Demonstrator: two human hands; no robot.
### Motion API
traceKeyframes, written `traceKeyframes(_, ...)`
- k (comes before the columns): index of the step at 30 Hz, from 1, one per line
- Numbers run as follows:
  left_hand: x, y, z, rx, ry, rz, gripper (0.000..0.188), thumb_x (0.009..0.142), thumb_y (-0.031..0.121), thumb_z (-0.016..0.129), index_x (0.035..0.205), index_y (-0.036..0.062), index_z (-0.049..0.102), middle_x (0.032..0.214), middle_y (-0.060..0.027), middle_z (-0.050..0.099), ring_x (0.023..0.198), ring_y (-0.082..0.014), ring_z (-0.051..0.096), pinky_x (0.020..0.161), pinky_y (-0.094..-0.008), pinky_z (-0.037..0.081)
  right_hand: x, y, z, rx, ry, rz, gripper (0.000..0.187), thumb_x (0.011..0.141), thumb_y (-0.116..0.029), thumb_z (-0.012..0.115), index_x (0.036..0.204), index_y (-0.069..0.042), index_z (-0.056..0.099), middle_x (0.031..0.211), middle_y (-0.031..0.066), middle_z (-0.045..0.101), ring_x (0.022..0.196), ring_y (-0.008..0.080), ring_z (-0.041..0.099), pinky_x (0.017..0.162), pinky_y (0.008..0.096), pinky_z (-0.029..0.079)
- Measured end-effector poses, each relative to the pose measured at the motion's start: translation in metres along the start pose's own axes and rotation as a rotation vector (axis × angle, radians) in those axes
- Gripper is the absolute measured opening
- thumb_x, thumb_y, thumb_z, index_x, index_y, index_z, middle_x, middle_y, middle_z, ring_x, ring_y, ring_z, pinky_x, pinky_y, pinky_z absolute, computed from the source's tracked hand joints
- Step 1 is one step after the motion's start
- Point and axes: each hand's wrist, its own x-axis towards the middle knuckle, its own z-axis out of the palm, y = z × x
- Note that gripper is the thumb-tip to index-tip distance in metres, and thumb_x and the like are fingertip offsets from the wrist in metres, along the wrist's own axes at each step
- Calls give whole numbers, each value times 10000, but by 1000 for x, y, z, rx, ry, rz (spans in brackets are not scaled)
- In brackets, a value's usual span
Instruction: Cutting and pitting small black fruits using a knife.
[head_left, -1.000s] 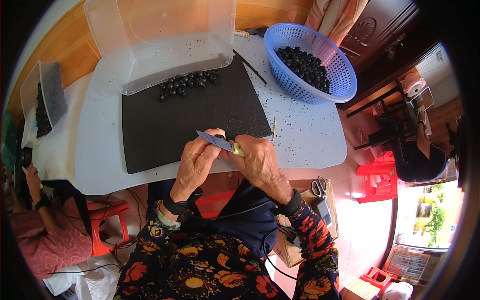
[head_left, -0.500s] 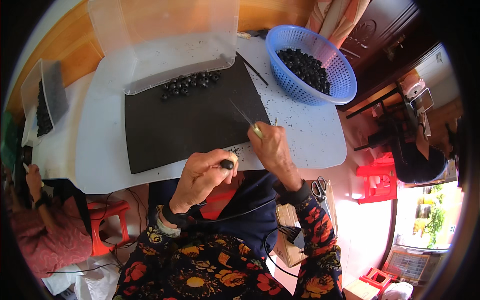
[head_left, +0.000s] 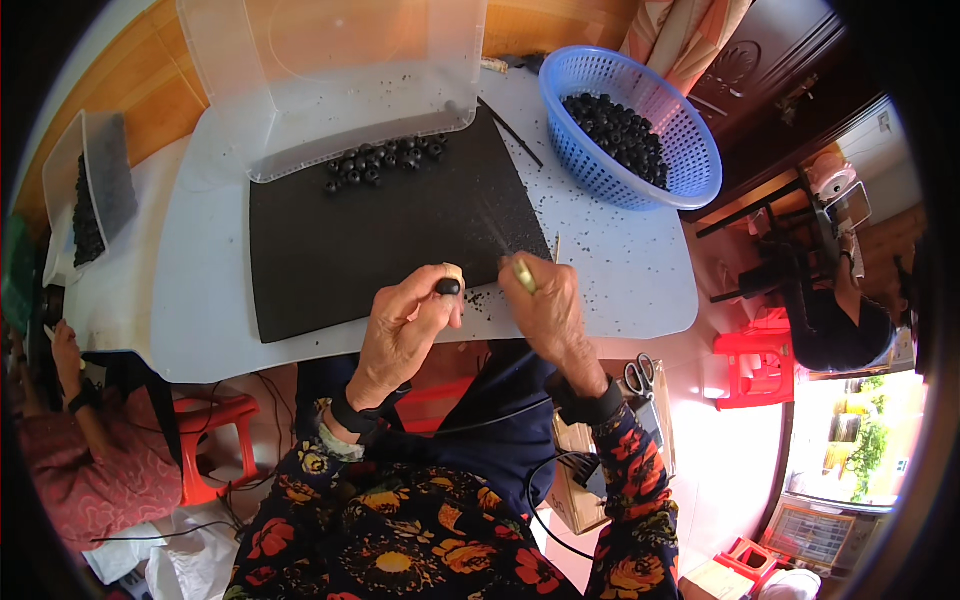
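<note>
My left hand [head_left: 405, 325] is closed, thumb and fingers pinching a small round black piece [head_left: 448, 286] above the near edge of the black mat [head_left: 370, 250]. Just to its right, my right hand [head_left: 548, 315] grips a knife by its pale yellow handle [head_left: 524, 274]. The thin blade is smeared by motion and points away from me over the mat. A cluster of similar black pieces [head_left: 372, 165], several with holes, lies at the mat's far side. Black crumbs [head_left: 478, 299] are scattered beside my hands.
A clear plastic bin [head_left: 340, 75] lies tipped behind the cluster. To the right stands a blue basket [head_left: 630, 195] holding black pieces. Scissors [head_left: 639, 375] rest on a carton at my right. Another person's hand [head_left: 66, 355] works at the far left, beside a second clear bin [head_left: 110, 190].
My left hand has risen slightly with the black piece. The knife has turned in my right hand, and its blade, sharp before, is now blurred.
</note>
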Motion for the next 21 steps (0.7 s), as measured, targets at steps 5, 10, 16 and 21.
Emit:
traceKeyframes(5, 0, -5, 1, 199, 97, -10, 186, 904, 56, 512, 1048, -41, 578, 687, -5, 550, 628, -42, 480, 565, -209, 402, -13, -14, 11, -28, -75, -133, 185, 794, -122, 642, 705, -18, 517, 618, 181, 548, 608, 387, 589, 521, 433, 452)
traceKeyframes(10, 0, -6, 5, 215, 175, 34, 192, 915, 76, 517, 1052, -42, 582, 696, -14, 563, 644, -55, 503, 563, -225, 410, -14, -12, 20, -40, -78, -141, 182, 816, -134, 642, 702, -33, 543, 618, 167, 559, 599, 376, 592, 514, 426, 455)
traceKeyframes(16, 1, -1, 5, 256, 149, 9, 195, 921, 76, 512, 1061, -40, 581, 687, -25, 567, 649, -60, 515, 574, -231, 427, -13, -10, 23, -64, -59, -165, 209, 825, -157, 654, 701, -33, 540, 623, 164, 563, 602, 374, 594, 516, 430, 455)
traceKeyframes(21, 1, -1, 5, 274, 154, 8, 199, 919, 74, 513, 1068, -38, 581, 680, -30, 570, 643, -59, 520, 566, -228, 426, -12, -9, 25, -80, -59, -160, 212, 822, -166, 661, 707, -34, 541, 633, 161, 571, 609, 369, 599, 523, 432, 460)
